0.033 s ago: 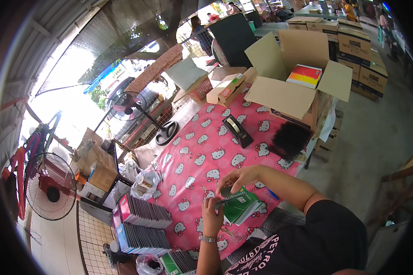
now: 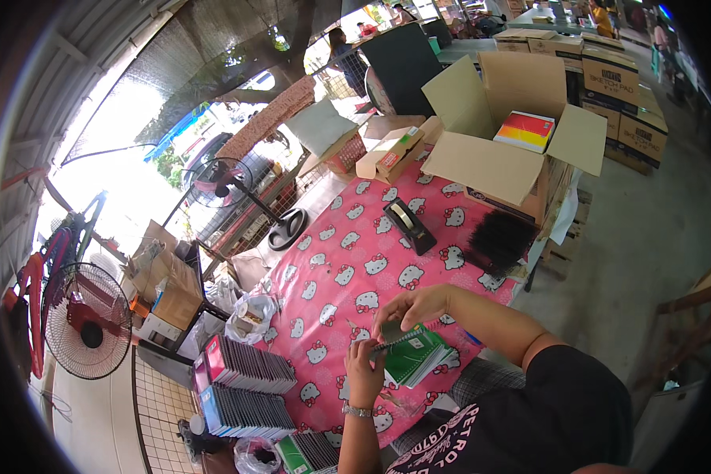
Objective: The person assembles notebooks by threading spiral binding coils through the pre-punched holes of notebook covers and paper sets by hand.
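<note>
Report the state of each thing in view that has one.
Left hand: curled at a spiral binding
Right hand: bent above the notebooks
Green notebooks: stacked, green cover up
Large carton: open, flaps spread
Red-and-yellow stack: lying inside the carton
Tape dispenser: loaded
Round-based fan: standing; spinning unclear

The left forearm (image 2: 359,444) rises from the lower edge to a nearly straight wrist (image 2: 363,399), the left grip (image 2: 364,374) curled as if pinching. The right forearm (image 2: 502,322) slants in from the right, elbow (image 2: 540,346) bent; the right grip (image 2: 420,306) arches, fingers (image 2: 385,314) bent downward, close beyond the left
</note>
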Demonstrator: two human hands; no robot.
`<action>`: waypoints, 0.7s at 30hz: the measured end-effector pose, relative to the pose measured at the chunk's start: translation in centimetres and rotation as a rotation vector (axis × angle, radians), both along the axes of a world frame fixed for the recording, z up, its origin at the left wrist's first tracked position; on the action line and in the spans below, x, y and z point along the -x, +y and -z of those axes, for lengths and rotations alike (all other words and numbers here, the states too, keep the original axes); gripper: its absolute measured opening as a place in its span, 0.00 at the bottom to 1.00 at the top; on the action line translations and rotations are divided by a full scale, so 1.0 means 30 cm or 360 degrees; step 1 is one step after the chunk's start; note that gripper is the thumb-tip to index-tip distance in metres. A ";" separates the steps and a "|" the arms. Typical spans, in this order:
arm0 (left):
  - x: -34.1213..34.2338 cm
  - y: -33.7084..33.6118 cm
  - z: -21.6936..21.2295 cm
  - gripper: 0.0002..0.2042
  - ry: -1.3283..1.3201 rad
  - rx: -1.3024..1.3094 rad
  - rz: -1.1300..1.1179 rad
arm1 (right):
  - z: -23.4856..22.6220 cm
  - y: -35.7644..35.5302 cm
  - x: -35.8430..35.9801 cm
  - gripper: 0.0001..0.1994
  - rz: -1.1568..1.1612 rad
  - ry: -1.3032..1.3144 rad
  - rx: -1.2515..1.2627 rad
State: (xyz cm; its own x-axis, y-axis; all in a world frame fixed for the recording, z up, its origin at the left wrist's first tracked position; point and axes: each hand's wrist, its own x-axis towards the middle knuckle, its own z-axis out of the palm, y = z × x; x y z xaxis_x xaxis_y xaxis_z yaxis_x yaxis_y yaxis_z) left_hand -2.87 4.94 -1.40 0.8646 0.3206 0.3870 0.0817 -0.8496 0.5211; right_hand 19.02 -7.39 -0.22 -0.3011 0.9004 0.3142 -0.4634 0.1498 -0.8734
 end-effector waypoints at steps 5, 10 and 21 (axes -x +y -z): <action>0.019 0.015 0.016 0.13 -0.0004 0.0221 -0.0056 | -0.006 0.044 0.032 0.24 0.0117 -0.0390 0.0104; 0.011 -0.008 0.020 0.11 -0.0024 0.0441 -0.0208 | 0.231 0.083 -0.116 0.30 0.1339 -0.1353 0.0433; 0.029 -0.005 0.110 0.10 -0.0218 0.0547 -0.0650 | 0.562 -0.325 0.252 0.38 0.2022 -0.2747 0.1014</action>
State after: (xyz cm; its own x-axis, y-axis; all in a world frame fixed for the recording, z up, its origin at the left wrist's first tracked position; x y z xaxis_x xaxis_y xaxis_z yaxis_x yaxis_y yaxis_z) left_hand -3.74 4.80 -4.72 0.5923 0.7473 0.3012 0.2810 -0.5419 0.7920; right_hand 11.46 -17.15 -17.07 0.7604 0.6330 0.1452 0.6474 -0.7210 -0.2471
